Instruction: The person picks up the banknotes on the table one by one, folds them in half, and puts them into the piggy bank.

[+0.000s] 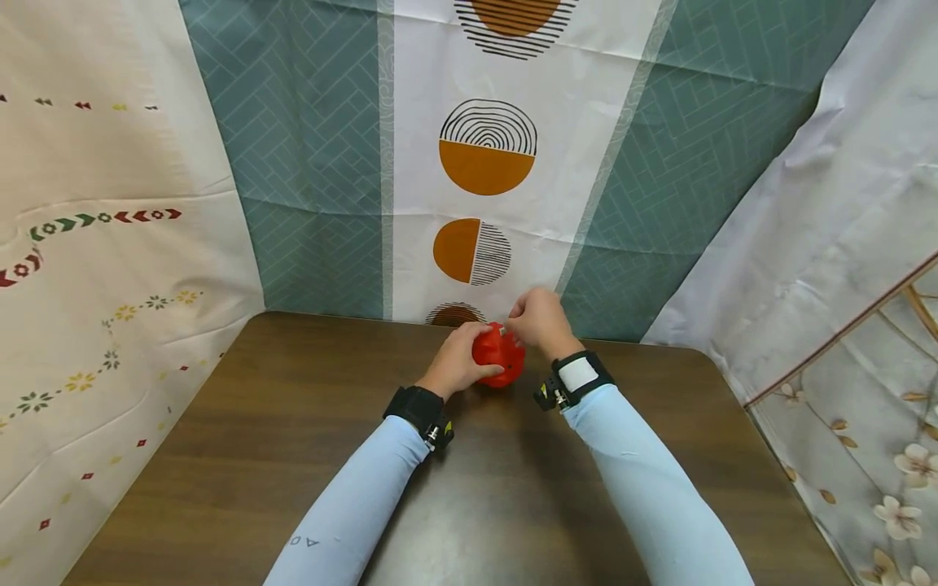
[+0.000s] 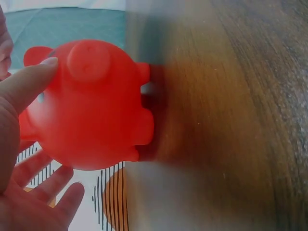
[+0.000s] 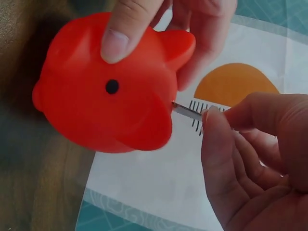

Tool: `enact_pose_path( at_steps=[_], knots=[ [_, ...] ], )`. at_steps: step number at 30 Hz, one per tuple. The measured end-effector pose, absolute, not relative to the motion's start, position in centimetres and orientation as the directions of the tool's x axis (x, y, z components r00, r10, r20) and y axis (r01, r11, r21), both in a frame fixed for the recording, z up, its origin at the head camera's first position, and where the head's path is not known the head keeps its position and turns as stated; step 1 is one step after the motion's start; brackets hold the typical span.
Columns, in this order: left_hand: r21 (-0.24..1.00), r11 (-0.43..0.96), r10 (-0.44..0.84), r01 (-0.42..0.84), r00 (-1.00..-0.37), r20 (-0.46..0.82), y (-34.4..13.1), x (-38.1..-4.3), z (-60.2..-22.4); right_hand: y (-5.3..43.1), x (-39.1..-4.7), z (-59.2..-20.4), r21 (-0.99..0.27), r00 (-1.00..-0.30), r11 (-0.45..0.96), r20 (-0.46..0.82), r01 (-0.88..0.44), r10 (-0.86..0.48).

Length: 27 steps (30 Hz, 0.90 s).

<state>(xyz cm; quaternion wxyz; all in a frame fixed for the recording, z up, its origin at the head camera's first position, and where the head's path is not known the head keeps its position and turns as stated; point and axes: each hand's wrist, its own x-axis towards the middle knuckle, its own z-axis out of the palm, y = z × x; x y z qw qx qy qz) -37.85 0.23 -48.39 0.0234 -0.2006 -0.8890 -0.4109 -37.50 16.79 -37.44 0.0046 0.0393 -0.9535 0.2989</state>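
Observation:
A red piggy bank (image 1: 500,358) stands on its feet near the far edge of the table. My left hand (image 1: 456,360) holds it from the left. In the left wrist view the thumb (image 2: 30,82) presses beside the snout, while the other fingers reach round the far side. Above the bank, my right hand (image 1: 544,323) pinches a thin silvery coin (image 3: 186,111) between thumb and index finger. Seen edge-on in the right wrist view, the coin meets the top of the bank between its ears. Its other end is hidden by the fingertips.
The brown wooden table (image 1: 293,423) spreads out around both forearms. A patterned cloth (image 1: 315,163) hangs right behind its far edge, with more cloth at the left and a floral one (image 1: 879,456) at the right.

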Motion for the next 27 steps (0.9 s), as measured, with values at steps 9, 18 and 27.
enact_pose_path(
  at_steps=[9, 18, 27],
  knots=[
    [0.710, 0.600, 0.337, 0.369, -0.921, 0.193, 0.3, -37.7, -47.8, 15.6, -38.5, -39.2, -0.480, -0.996, 0.872, 0.032, -0.091, -0.087],
    [0.708, 0.596, 0.337, 0.379, -0.918, 0.208, 0.3, -37.6, -47.8, 16.1, -38.9, -41.9, -0.419, -0.976, 0.884, 0.146, -0.210, -0.162],
    [0.688, 0.615, 0.330, 0.385, -0.918, 0.219, 0.4, -37.6, -47.8, 16.6, -36.2, -45.6, -0.099, -0.856, 0.922, 0.420, -0.374, -0.302]
  ],
)
